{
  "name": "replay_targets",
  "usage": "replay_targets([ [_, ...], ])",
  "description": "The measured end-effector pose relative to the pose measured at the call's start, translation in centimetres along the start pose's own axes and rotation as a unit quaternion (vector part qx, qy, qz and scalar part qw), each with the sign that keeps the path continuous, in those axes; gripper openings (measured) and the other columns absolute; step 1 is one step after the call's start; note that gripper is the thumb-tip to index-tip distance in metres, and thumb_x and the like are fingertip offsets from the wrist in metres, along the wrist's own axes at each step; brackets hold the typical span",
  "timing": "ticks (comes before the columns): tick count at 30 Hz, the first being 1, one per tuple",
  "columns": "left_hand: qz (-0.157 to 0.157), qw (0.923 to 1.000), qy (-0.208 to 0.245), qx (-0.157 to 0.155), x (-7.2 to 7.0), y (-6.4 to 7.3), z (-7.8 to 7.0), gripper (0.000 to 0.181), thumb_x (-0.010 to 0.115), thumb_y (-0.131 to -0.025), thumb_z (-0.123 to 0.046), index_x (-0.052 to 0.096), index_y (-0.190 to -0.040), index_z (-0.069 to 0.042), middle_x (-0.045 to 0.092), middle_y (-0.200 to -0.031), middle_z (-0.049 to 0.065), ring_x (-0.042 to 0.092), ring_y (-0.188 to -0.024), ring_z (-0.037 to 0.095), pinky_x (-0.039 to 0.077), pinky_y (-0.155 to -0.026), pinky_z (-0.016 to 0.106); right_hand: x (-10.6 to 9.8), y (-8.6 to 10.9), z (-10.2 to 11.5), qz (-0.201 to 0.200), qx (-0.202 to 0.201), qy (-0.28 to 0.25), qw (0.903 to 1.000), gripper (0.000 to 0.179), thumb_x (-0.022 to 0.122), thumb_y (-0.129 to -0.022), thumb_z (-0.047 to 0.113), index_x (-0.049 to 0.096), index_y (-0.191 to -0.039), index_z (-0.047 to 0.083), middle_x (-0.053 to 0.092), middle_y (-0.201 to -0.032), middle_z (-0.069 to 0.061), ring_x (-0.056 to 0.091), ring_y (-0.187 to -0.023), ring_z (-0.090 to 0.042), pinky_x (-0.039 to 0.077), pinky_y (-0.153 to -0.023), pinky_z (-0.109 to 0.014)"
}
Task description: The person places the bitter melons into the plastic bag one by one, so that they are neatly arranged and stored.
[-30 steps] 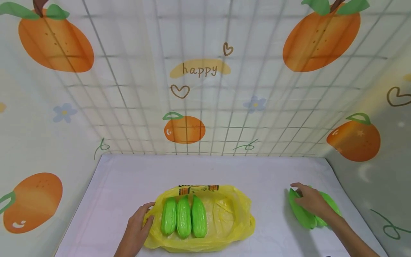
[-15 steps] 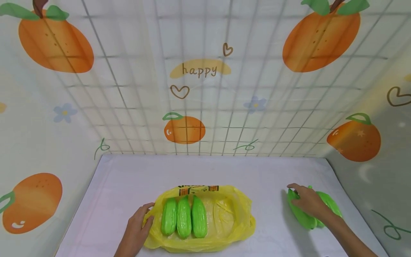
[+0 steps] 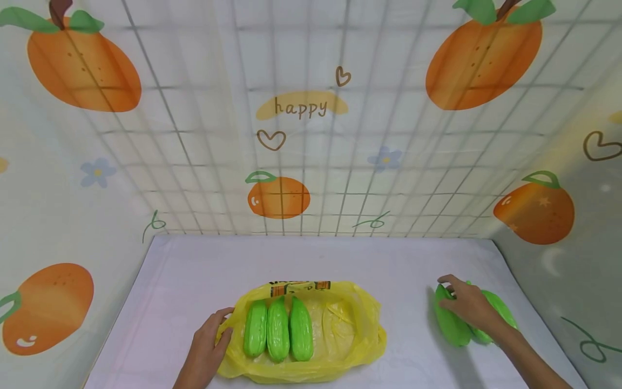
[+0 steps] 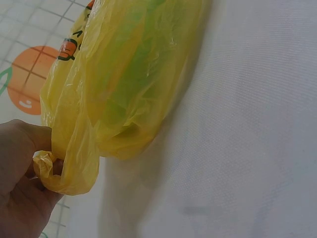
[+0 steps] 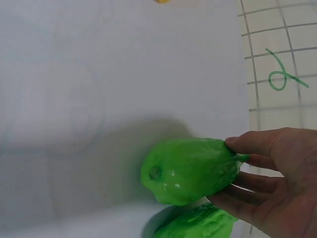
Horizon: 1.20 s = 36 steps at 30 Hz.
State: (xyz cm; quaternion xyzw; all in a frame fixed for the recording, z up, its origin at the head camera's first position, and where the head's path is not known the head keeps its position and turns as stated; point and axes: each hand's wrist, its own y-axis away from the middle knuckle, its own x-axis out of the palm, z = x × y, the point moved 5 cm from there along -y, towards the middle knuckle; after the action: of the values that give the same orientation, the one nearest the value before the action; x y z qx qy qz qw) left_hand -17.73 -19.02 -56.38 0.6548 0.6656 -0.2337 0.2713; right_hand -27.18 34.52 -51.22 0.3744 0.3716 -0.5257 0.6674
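Observation:
A yellow plastic bag (image 3: 340, 367) lies with its mouth spread on the table, and three long green gourd-like vegetables (image 3: 278, 329) lie side by side in its left part. My left hand (image 3: 209, 343) grips the bag's left edge; in the left wrist view a twisted fold of the bag passes between thumb and fingers. At the right, my right hand (image 3: 468, 305) holds another green gourd-like vegetable (image 5: 190, 171) near its stem end, thumb on one side and fingers on the other. Beside it is a further green vegetable (image 5: 200, 223), partly hidden by the hand and wrist.
The table (image 3: 204, 265) has a white cover. Behind it and at both sides rise cloth walls (image 3: 311, 151) printed with oranges and grid lines. Bare table separates the bag from the vegetables at the right.
The lower end of the vegetable in my right hand has swung a little left, away from the one beside it. My left hand and the bag stay in place.

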Motion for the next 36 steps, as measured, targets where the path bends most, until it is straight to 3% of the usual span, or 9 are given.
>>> replay_targets([
  [6, -0.005, 1.0000, 0.008, 0.003, 0.1, 0.1, 0.2, 0.034, 0.055, -0.092, -0.015, 0.048, -0.125, -0.020, 0.055, -0.103, -0.007, 0.052, -0.093, 0.007, 0.046, -0.083, 0.033, 0.0, -0.1, -0.4, 0.013, 0.009, -0.012, 0.9998, 0.048, 0.067, -0.081, 0.015, 0.048, -0.121, -0.005, 0.057, -0.104, -0.030, 0.056, -0.092, -0.042, 0.050, -0.064, -0.043],
  [18, -0.013, 0.9998, 0.009, 0.008, 0.3, 0.0, 0.5, 0.033, 0.055, -0.092, -0.015, 0.049, -0.124, -0.023, 0.056, -0.105, -0.008, 0.052, -0.095, 0.006, 0.046, -0.083, 0.032, -0.4, -0.3, 0.1, 0.003, 0.006, -0.043, 0.9991, 0.050, 0.067, -0.083, 0.022, 0.048, -0.121, -0.003, 0.057, -0.108, -0.028, 0.056, -0.095, -0.042, 0.050, -0.070, -0.045],
  [36, -0.007, 1.0000, 0.005, 0.003, 0.3, -0.2, 0.4, 0.036, 0.057, -0.091, -0.012, 0.050, -0.125, -0.019, 0.056, -0.104, -0.005, 0.053, -0.096, 0.010, 0.046, -0.084, 0.035, -1.1, -0.6, 4.0, 0.021, 0.002, -0.115, 0.9932, 0.052, 0.066, -0.084, 0.031, 0.048, -0.127, 0.008, 0.053, -0.118, -0.025, 0.055, -0.102, -0.040, 0.051, -0.069, -0.039],
])
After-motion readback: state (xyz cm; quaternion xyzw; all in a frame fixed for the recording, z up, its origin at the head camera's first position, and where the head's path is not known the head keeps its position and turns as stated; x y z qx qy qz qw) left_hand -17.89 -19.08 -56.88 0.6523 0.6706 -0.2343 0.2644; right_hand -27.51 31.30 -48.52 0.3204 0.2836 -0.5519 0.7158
